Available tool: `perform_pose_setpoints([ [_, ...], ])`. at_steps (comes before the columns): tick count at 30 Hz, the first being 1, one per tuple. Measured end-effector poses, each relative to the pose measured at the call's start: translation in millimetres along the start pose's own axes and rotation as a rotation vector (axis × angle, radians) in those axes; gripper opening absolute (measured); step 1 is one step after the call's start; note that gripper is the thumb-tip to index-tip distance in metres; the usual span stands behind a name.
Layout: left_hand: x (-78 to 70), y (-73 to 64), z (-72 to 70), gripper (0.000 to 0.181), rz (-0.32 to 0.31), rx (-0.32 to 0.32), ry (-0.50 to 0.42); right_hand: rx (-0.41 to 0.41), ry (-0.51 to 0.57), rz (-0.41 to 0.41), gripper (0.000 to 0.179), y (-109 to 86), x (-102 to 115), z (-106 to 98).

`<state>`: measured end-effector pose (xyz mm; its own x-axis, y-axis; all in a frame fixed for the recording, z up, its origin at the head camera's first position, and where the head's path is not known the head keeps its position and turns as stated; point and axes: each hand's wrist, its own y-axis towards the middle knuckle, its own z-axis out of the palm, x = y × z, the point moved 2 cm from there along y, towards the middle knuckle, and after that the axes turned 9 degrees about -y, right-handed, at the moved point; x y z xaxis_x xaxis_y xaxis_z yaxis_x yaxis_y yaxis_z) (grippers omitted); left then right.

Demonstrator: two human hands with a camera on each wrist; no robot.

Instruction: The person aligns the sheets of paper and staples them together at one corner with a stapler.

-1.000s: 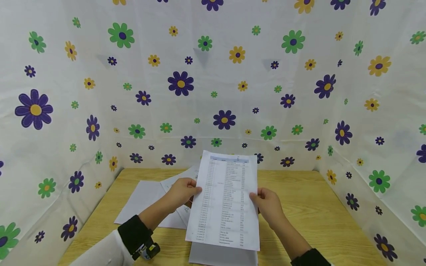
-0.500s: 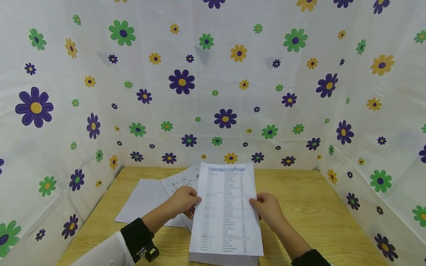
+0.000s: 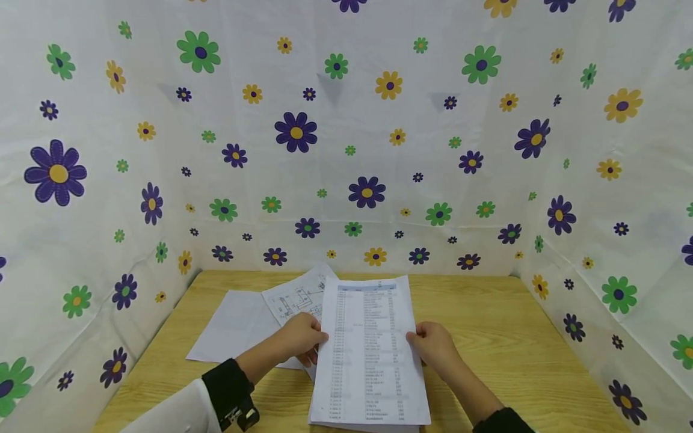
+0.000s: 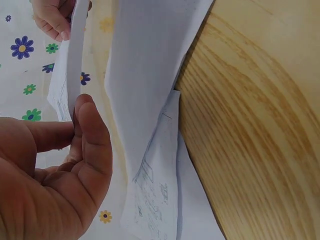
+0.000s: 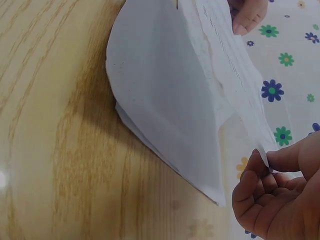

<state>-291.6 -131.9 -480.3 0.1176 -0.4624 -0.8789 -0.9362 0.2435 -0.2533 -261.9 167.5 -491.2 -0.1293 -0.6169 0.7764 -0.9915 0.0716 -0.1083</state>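
Observation:
A printed sheet of paper [image 3: 370, 355], with a table of text under a blue header band, is held between both hands in the head view. My left hand [image 3: 303, 340] pinches its left edge between thumb and fingers, and my right hand [image 3: 435, 346] pinches the right edge. In the left wrist view, the left hand [image 4: 60, 170] grips the sheet's edge with the paper raised. From the right wrist view, the right hand [image 5: 280, 185] pinches the sheet's edge above other white paper [image 5: 165, 95] on the table. That lower paper is mostly hidden in the head view.
Left of the held sheet lie a blank white sheet [image 3: 238, 328] and a sheet with line drawings [image 3: 298, 294], partly overlapping. They rest on a wooden table [image 3: 487, 337]. A white flower-patterned cloth [image 3: 422, 156] surrounds the table at the back and sides.
Both hands have lowered the printed sheet toward the table and the paper beneath, covering more of it. More of the drawing sheet at the left shows.

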Motion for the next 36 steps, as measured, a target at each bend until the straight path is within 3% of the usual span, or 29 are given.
perform_pose_setpoints([
  [9,15.5,5.6,5.8,0.023,0.001,0.022,0.085,0.043,-0.070,0.010,0.015,0.0,-8.3,8.7],
  [21,17.9,11.6,7.5,0.022,-0.012,0.013,0.152,0.019,-0.214,-0.010,0.018,6.4,-15.4,13.4],
  [28,23.0,14.5,11.1,0.025,-0.019,-0.004,0.187,0.032,-0.268,-0.007,0.020,6.2,-20.2,17.1],
  [36,26.5,13.4,16.0,0.029,-0.019,-0.055,0.305,0.016,-0.372,-0.010,0.025,6.2,-22.8,21.4],
])
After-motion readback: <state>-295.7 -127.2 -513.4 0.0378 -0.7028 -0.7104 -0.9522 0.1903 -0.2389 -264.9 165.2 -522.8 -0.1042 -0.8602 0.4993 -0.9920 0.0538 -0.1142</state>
